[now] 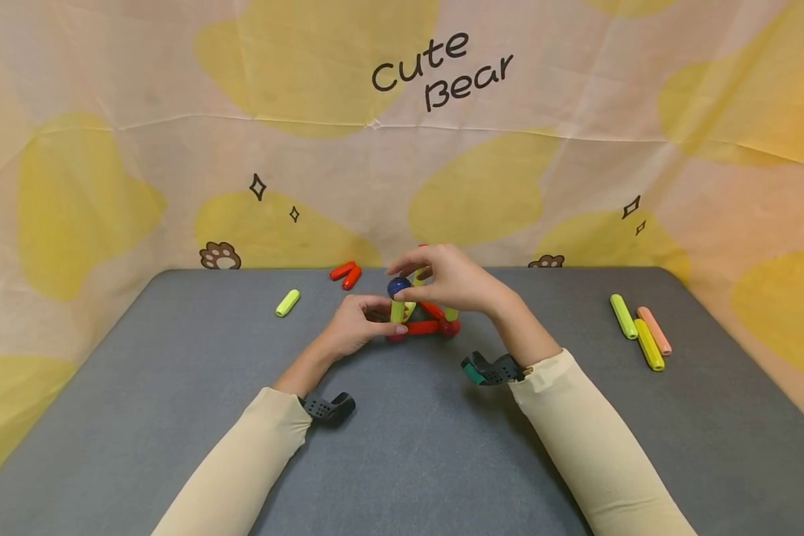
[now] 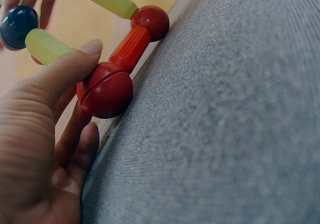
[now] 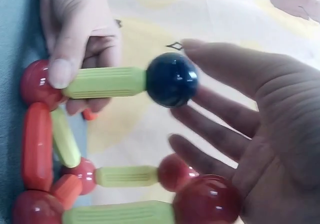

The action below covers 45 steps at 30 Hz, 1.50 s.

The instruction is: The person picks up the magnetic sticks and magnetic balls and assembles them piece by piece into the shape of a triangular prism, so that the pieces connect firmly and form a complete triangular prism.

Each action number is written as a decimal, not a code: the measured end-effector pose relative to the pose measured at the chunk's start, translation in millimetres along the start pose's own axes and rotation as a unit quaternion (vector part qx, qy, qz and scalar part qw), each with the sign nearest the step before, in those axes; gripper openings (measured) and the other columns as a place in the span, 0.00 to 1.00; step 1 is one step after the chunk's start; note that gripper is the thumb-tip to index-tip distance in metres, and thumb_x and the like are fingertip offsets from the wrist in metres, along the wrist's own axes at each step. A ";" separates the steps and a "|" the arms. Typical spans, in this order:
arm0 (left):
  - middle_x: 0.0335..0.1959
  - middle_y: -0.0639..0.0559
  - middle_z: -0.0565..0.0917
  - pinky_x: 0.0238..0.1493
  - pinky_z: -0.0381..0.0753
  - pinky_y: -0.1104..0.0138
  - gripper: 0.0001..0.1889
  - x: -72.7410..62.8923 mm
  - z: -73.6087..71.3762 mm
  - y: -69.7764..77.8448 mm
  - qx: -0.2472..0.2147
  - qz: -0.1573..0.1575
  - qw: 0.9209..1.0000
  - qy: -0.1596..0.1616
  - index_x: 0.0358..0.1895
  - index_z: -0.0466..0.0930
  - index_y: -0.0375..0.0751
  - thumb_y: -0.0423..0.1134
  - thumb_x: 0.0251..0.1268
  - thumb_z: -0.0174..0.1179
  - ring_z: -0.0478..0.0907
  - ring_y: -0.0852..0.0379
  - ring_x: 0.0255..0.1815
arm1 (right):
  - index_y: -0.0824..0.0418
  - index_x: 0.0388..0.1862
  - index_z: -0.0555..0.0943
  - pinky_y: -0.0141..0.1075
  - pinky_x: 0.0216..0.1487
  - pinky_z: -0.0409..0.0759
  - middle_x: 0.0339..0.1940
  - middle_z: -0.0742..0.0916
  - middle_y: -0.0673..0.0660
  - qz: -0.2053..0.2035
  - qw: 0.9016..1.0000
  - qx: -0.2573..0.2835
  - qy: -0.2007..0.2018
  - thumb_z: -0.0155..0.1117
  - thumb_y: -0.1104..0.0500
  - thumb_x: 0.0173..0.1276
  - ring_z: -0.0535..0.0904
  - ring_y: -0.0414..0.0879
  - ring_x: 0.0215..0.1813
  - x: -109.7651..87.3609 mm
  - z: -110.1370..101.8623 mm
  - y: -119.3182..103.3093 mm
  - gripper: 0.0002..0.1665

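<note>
In the head view my left hand [image 1: 358, 324] grips the foot of a light-green rod [image 3: 105, 82] where it meets a red ball [image 2: 106, 90]. A dark-blue ball [image 3: 172, 79] caps that upright rod. Around this blue ball curl the thumb and fingers of my right hand [image 1: 450, 279]. The rod belongs to a frame of red rods [image 1: 423, 327] and red balls [image 1: 450, 327] at its base. Other green uprights [image 3: 120, 215] rise from it, with red balls [image 3: 207, 199] on top. My right hand and the rods partly hide the frame in the head view.
Two red rods [image 1: 351, 278] and a light-green rod [image 1: 287, 303] lie left of the frame. On the right side of the grey table [image 1: 402, 447] are a green rod [image 1: 623, 316], a yellow rod [image 1: 649, 345] and an orange-pink rod [image 1: 654, 330]. A patterned cloth [image 1: 335, 186] hangs behind.
</note>
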State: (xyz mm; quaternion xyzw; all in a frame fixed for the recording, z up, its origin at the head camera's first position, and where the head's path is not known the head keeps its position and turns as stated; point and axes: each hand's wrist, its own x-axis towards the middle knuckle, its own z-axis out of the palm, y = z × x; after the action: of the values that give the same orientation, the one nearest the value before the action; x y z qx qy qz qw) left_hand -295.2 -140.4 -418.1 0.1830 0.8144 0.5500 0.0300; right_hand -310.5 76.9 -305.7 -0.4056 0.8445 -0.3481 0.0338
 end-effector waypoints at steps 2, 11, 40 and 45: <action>0.45 0.41 0.90 0.45 0.84 0.69 0.20 -0.4 -0.1 -0.2 0.003 -0.001 1.000 0.000 0.53 0.87 0.38 0.36 0.55 0.75 0.86 0.57 0.42 | 0.56 0.55 0.86 0.46 0.63 0.81 0.53 0.89 0.53 -0.004 1.000 0.018 0.024 0.72 0.57 0.67 0.84 0.46 0.55 -2.7 -5.9 -1.1 0.18; 0.42 0.42 0.90 0.45 0.85 0.67 0.18 -1.3 3.7 4.3 0.010 0.008 1.000 0.005 0.49 0.89 0.39 0.37 0.54 0.76 0.85 0.56 0.40 | 0.66 0.54 0.83 0.34 0.53 0.84 0.45 0.90 0.49 0.089 0.942 0.261 0.194 0.62 0.54 0.75 0.85 0.47 0.50 -20.2 -28.1 18.2 0.18; 0.48 0.37 0.88 0.40 0.80 0.73 0.13 0.6 -42.2 -3.6 0.106 0.067 0.977 0.171 0.51 0.86 0.34 0.27 0.65 0.62 0.84 0.43 0.48 | 0.66 0.60 0.80 0.31 0.54 0.83 0.56 0.85 0.68 0.110 0.952 0.253 0.131 0.73 0.66 0.63 0.84 0.43 0.53 -84.0 45.0 100.6 0.26; 0.51 0.40 0.85 0.48 0.82 0.54 0.12 3.6 -42.5 0.4 0.244 0.003 0.940 0.239 0.51 0.87 0.40 0.32 0.66 0.62 0.82 0.42 0.51 | 0.66 0.57 0.81 0.30 0.53 0.83 0.53 0.86 0.67 0.102 0.956 0.243 0.130 0.74 0.66 0.62 0.85 0.43 0.52 -81.1 48.1 101.0 0.24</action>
State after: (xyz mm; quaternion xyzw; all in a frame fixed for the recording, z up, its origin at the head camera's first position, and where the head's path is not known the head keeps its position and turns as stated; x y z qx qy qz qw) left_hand -309.0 -176.7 -400.6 0.0505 0.9063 0.3620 -0.2124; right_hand -306.8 150.7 -422.5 -0.2484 0.7682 -0.5874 0.0569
